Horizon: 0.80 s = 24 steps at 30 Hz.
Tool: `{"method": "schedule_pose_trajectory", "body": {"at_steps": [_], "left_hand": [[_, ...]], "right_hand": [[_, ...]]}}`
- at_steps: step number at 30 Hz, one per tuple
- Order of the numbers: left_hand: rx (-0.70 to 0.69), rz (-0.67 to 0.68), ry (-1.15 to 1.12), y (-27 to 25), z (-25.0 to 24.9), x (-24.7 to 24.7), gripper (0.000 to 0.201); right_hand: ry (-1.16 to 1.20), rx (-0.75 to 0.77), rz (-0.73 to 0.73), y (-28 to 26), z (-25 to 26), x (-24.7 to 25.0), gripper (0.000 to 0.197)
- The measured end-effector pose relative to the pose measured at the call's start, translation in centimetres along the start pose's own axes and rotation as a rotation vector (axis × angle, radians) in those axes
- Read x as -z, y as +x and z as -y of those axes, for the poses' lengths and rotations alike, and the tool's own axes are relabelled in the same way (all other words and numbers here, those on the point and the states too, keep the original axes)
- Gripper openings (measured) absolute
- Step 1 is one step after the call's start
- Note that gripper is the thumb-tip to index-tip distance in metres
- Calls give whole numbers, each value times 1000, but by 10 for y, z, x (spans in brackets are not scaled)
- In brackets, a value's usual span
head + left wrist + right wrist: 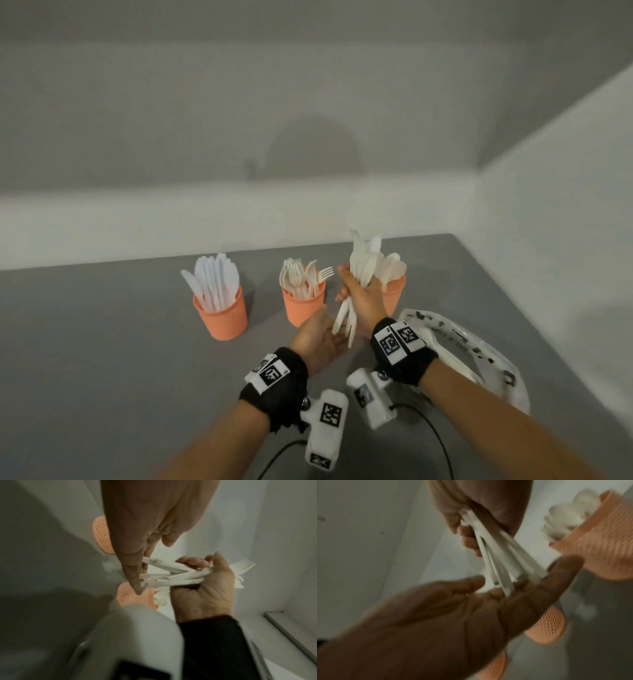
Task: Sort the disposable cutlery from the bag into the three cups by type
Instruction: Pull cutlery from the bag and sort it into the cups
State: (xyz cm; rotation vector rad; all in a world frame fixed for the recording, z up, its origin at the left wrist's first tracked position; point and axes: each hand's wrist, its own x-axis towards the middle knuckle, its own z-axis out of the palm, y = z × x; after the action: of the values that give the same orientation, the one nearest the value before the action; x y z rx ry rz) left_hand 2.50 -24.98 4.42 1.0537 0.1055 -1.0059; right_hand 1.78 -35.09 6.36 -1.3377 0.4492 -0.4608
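While gripped, cutlery bundle (363, 274) upright

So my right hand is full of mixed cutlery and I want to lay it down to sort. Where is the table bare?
Bare grey table lies left of the knife cup, and in front of it up to the left hand. It is crowded on the right: the fork cup, the right hand with its bundle, the third cup behind it, then the bag.
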Motion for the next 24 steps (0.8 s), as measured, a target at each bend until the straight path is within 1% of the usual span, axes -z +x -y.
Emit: {"method": "schedule_pose_trajectory", "body": {"at_steps": [4,7,8,9,11,12,14,15,16,18,19,20,21,22,24], "left_hand": [[-11,26,37,-7,-5,18,38],[-34,62,168,-15,-10,34,16],[-58,75,234,-16,-12,39,20],[-90,76,313,-18,-13,44,35],[-132,64,442,-18,-16,52,65],[-139,48,494,-18,-17,55,72],[-157,19,608,-18,-18,59,73],[-164,0,655,-18,-20,60,68],[-181,-29,709,-18,-21,62,54],[-206,-78,774,-21,-25,62,11],[-224,-74,760,-23,-26,61,13],[-229,-65,714,-25,-27,60,26],[-219,-52,641,-25,-28,59,32],[-204,-46,570,-26,-29,57,34],[-154,-39,454,-27,-30,58,34]], "right_hand": [[-25,-5,-27,-2,-13,-30,14],[-27,-26,-48,-2,-18,-45,11],[-35,-21,-49,-2,-19,-49,7],[-29,-15,-51,-3,-20,-54,3],[-46,-13,-37,-5,-26,-62,17],[-79,-19,-25,-6,-29,-65,25],[-157,-21,17,-9,-36,-71,36],[-208,-16,42,-10,-38,-73,37],[-263,-10,74,-10,-39,-76,37],[-328,32,164,-10,-39,-79,41],[-339,41,214,-10,-38,-80,45],[-340,14,258,-9,-36,-78,49],[-318,-46,306,-7,-34,-76,49],[-285,-137,369,-6,-30,-72,42],[-192,-383,542,-10,-18,-66,19]]}}
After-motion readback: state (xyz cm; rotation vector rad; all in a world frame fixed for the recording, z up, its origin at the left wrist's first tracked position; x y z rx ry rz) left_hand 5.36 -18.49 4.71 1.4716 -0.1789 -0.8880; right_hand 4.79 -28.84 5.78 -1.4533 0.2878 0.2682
